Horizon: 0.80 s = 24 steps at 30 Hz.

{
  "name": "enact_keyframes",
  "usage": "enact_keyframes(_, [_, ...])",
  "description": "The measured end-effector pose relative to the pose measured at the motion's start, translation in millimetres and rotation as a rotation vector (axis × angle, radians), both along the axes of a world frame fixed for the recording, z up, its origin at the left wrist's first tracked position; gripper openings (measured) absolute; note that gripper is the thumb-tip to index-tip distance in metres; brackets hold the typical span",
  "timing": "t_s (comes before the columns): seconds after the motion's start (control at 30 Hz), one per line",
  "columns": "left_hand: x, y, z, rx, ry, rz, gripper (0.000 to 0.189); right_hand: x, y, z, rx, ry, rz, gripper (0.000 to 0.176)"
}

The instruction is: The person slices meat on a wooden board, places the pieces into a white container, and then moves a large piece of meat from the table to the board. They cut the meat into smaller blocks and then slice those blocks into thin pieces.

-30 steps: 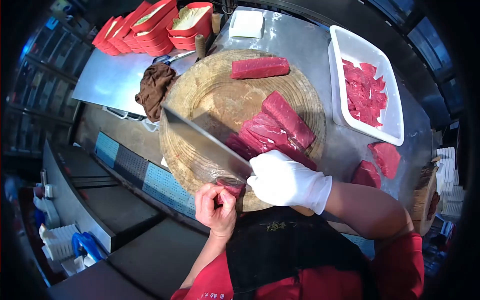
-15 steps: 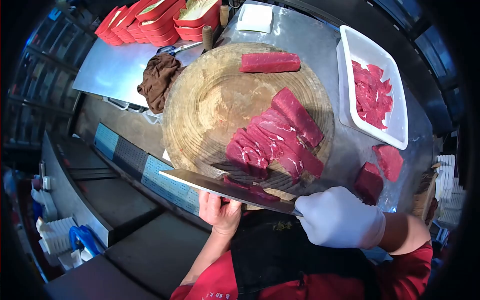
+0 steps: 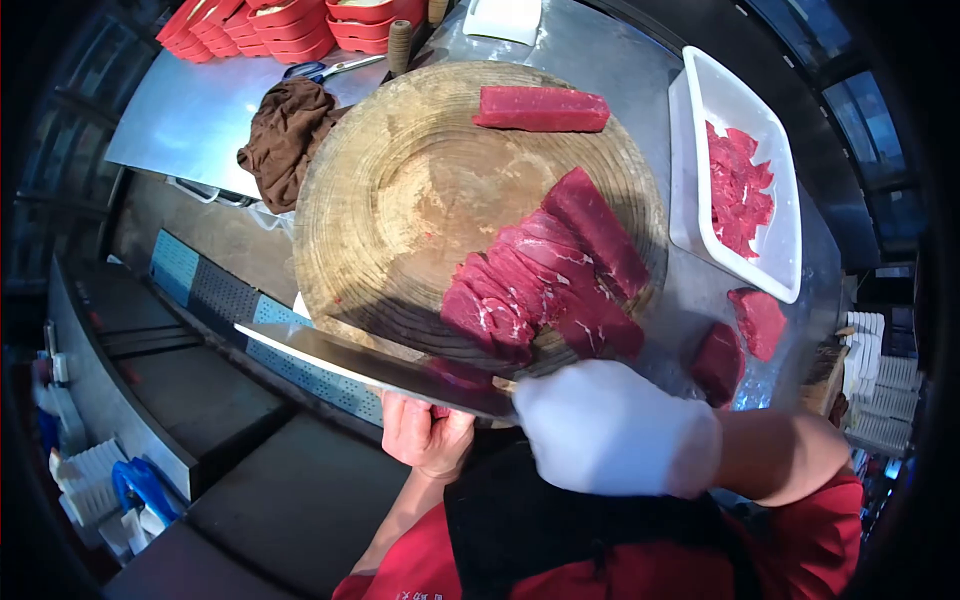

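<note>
My right hand (image 3: 615, 428), in a white glove, is closed round the handle of a broad knife (image 3: 370, 368) whose blade points left above the board's near edge. Bare and partly behind the blade, my left hand (image 3: 425, 435) has its fingers curled beside a bit of red meat; its grip is hidden. Sliced meat (image 3: 515, 290) fans across the round wooden board (image 3: 350, 200), with a thick meat block (image 3: 597, 230) against its right side. Another long block (image 3: 542, 109) lies at the board's far edge.
A white tub (image 3: 787, 210) holding meat slices stands right of the board, with two meat pieces (image 3: 718, 362) nearer me. To the left are a brown cloth (image 3: 283, 140), blue-handled scissors (image 3: 340, 68) and stacked red trays (image 3: 290, 28). A white dish (image 3: 503, 18) sits at the back.
The knife and my gloved right hand have moved left. My left hand has shifted slightly left, still near the blade. The whole view has also shifted a little.
</note>
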<state>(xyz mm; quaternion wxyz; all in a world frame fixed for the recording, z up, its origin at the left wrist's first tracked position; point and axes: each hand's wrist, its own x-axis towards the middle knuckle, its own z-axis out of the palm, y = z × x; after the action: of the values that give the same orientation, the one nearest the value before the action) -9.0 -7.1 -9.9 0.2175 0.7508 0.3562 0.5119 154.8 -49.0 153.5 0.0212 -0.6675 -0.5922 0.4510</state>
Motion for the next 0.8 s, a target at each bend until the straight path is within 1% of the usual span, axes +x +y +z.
enact_keyframes(0.03, [-2.4,-2.4,-1.6,-0.056,-0.012,-0.003,0.022,-3.3,7.8,-6.2,0.003,0.014,0.021,0.014])
enact_keyframes(0.07, [-2.0,-2.3,-1.5,-0.102,-0.030,-0.002,0.021,-7.2,11.0,-16.9,0.078,0.018,0.018,0.014])
enact_keyframes(0.1, [-4.6,2.5,2.6,-0.054,0.033,-0.026,0.021,-11.6,7.6,-35.8,0.347,0.047,0.017,0.015])
enact_keyframes(0.13, [-6.8,3.1,-2.6,-0.090,0.032,0.046,0.020,-16.1,8.4,-44.1,0.622,0.074,0.015,0.015])
enact_keyframes(0.2, [-9.7,10.5,1.2,-0.052,0.009,0.026,0.017,-20.9,10.5,-50.7,0.660,0.146,-0.019,0.015])
enact_keyframes(0.23, [-9.8,11.7,3.9,-0.040,0.000,0.001,0.016,-22.4,15.0,-50.9,0.572,0.110,0.032,0.014])
enact_keyframes(0.33, [-9.2,16.7,2.3,0.027,0.012,-0.029,0.015,-21.4,9.1,-57.3,0.687,0.147,0.009,0.016])
enact_keyframes(0.37, [-9.2,16.1,2.4,0.022,0.014,-0.028,0.015,-19.3,2.2,-54.4,0.591,0.180,-0.031,0.015])
enact_keyframes(0.4, [-12.7,15.2,-2.3,-0.037,0.039,0.000,0.014,-12.6,-6.0,-47.9,0.628,0.126,0.069,0.015])
enact_keyframes(0.47, [-6.6,12.4,4.5,-0.034,-0.011,0.008,0.015,2.3,-21.5,-28.6,0.404,0.042,0.124,0.016])
enact_keyframes(0.5, [-5.9,10.7,4.3,-0.050,0.001,0.003,0.017,2.8,-21.8,-30.9,0.293,0.041,0.076,0.018])
enact_keyframes(0.53, [-10.2,11.5,-3.4,-0.077,0.030,0.008,0.018,-7.1,-13.3,-45.9,0.434,0.061,-0.004,0.019])
enact_keyframes(0.6, [-11.2,6.9,-2.0,-0.019,0.086,-0.087,0.017,-19.2,18.0,-46.0,0.469,0.092,-0.002,0.020])
enact_keyframes(0.67, [-3.6,1.5,3.4,-0.031,-0.022,-0.118,0.016,-8.1,31.6,-44.6,0.384,0.077,0.032,0.021])
enact_keyframes(0.7, [-4.9,1.1,1.9,-0.058,-0.022,-0.121,0.013,4.0,34.1,-39.7,0.224,0.128,-0.008,0.019])
enact_keyframes(0.73, [-4.3,0.9,1.2,-0.086,-0.029,-0.123,0.009,13.4,28.6,-39.7,0.174,0.108,-0.118,0.019])
enact_keyframes(0.8, [-4.6,-0.7,8.8,-0.157,-0.003,-0.141,0.002,40.0,4.8,-48.6,0.121,0.333,-0.375,0.018])
